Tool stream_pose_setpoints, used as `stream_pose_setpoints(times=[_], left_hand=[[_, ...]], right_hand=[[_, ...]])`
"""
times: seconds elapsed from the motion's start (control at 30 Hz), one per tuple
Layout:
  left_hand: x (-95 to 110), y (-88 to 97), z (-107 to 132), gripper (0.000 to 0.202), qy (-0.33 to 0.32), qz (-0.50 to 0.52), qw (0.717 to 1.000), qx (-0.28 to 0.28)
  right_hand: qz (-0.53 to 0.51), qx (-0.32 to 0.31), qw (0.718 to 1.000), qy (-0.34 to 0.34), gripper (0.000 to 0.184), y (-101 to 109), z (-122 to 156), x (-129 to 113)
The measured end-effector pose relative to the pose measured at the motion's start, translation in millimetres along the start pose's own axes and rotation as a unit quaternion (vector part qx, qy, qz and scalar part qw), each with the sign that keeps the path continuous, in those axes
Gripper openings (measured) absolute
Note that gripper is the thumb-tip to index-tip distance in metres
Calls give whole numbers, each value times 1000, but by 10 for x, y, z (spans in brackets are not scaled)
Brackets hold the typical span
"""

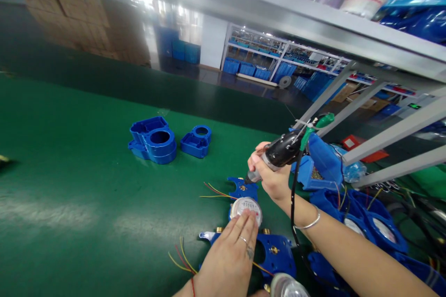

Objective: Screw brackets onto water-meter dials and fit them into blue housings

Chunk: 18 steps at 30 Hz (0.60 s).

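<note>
Head view, from the left: the green desk point(69, 185) carries two loose blue housings point(153, 140) and point(195, 140), lying side by side, well apart from your hands. Nearer you, your left hand point(230, 255) lies flat with fingers together, the fingertips pressing on the round dial point(246, 206) of the blue meter assembly point(258, 241) at the desk's near edge; your palm hides part of that assembly, and your wrist is cut off by the frame. Thin coloured wires point(181, 260) trail left from it. Your right hand point(270, 174) is closed around one black electric screwdriver point(278, 153), its tip down at the blue bracket point(244, 189) just behind the dial. To the right, a heap of blue meter parts point(365, 227) is too overlapped and blurred to count. Bottom edge, one more clear dial point(287, 286) is cut off.
</note>
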<state>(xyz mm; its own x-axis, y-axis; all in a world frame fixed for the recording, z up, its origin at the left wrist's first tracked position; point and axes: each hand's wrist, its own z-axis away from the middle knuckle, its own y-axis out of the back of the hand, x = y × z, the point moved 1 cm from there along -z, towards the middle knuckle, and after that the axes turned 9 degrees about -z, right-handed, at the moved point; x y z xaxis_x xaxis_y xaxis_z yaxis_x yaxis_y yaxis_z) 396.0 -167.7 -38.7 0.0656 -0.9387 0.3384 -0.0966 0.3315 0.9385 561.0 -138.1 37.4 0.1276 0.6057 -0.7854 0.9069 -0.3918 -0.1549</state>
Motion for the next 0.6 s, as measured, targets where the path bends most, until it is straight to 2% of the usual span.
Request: stream_pose_setpoints(times=[0.17, 0.3, 0.43, 0.6], left_hand=[[21, 47, -15, 86, 5, 1, 1000, -15], [37, 28, -10, 82, 10, 0, 1000, -2], [39, -20, 7, 80, 15, 9, 1000, 6], [58, 48, 9, 81, 36, 39, 998, -19]], right_hand=[[-4, -9, 1000, -6, 15, -11, -9, -12], [-8, -14, 1000, -15, 21, -2, -8, 11], [-26, -23, 999, -13, 13, 0, -1, 16], [-53, -56, 997, -19, 14, 48, -7, 56]])
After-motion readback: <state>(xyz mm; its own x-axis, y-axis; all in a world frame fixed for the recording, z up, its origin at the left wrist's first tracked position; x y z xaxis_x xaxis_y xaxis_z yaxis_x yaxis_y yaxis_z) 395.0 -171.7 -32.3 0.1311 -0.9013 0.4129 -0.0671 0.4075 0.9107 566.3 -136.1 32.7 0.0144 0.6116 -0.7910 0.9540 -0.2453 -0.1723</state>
